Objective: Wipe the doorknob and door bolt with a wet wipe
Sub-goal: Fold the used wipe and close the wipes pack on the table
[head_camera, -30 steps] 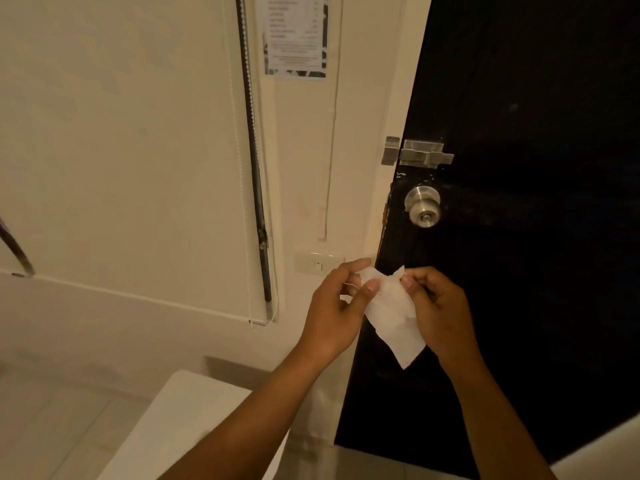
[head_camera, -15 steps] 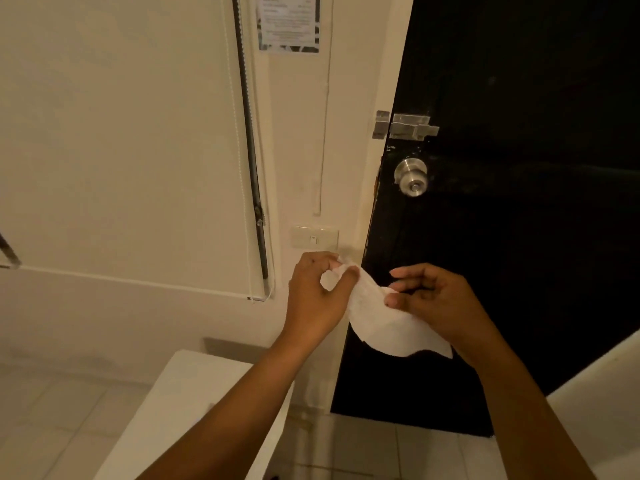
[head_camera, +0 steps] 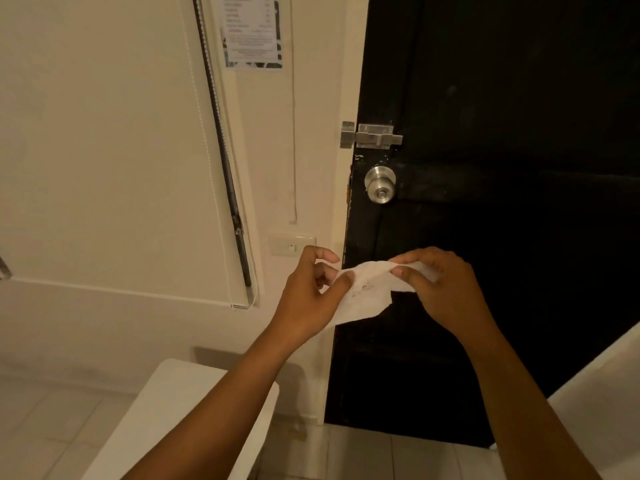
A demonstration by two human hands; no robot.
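Observation:
A round silver doorknob (head_camera: 380,184) sits at the left edge of a black door (head_camera: 502,202). Just above it a silver door bolt (head_camera: 375,135) reaches across to its keeper on the cream frame. Well below the knob I hold a white wet wipe (head_camera: 367,292) stretched between both hands. My left hand (head_camera: 311,296) pinches its left end with thumb and fingers. My right hand (head_camera: 446,289) pinches the upper right edge. The wipe hangs slack in the middle and touches neither knob nor bolt.
A light switch (head_camera: 292,244) is on the wall left of the frame, with a printed notice (head_camera: 252,29) high above it. A roller blind (head_camera: 104,150) covers the left wall. A white table corner (head_camera: 194,420) is below my left arm, another white surface (head_camera: 602,403) at lower right.
My hands have pulled the wipe out wider between them, and my right hand has shifted to pinch its top edge. The view has tilted so the knob and bolt appear lower.

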